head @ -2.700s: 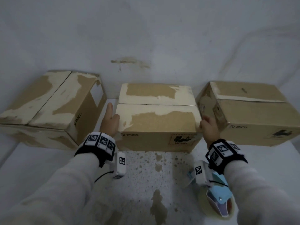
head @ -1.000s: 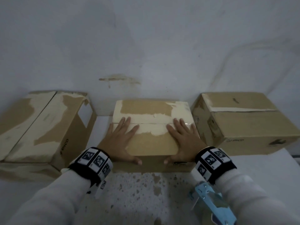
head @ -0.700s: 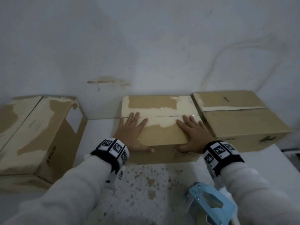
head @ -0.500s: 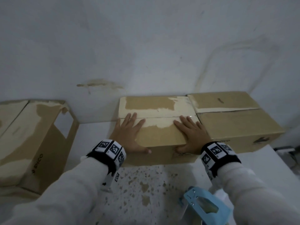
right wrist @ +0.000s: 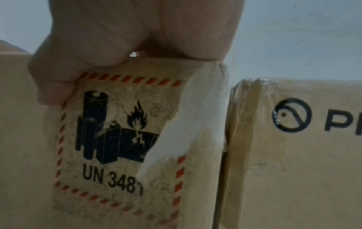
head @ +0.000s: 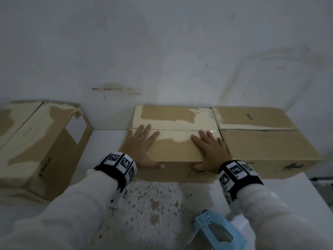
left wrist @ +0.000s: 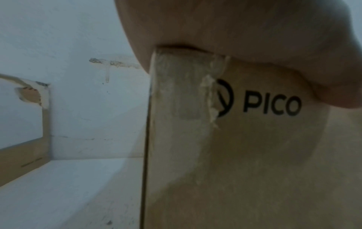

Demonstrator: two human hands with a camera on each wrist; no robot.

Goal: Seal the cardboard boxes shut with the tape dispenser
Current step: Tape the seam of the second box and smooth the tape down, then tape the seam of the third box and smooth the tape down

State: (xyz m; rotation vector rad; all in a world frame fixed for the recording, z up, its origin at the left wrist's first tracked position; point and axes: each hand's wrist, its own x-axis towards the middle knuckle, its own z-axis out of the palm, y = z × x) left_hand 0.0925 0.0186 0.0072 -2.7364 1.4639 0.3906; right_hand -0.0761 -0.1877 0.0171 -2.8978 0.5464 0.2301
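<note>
Three cardboard boxes stand along the wall. My left hand (head: 142, 147) and right hand (head: 210, 149) lie flat, fingers spread, on top of the middle box (head: 173, 150), thumbs hooked over its front edge. Its two top flaps meet in a seam (head: 177, 130) at my fingertips. The middle box's right side touches the right box (head: 266, 143). The left box (head: 36, 139) stands apart. A blue tape dispenser (head: 216, 231) lies on the table below my right wrist. The left wrist view shows the middle box's front (left wrist: 254, 155) with a PICO logo; the right wrist view shows its battery label (right wrist: 117, 136).
A white wall (head: 162, 51) rises right behind the boxes. The white table (head: 153, 204) is speckled with brown stains in front of the middle box. A gap of bare table lies between the left box and the middle box.
My hands went from the middle box's sides to lying flat on its top. The middle box slid right until it touches the right box; the gap to the left box widened.
</note>
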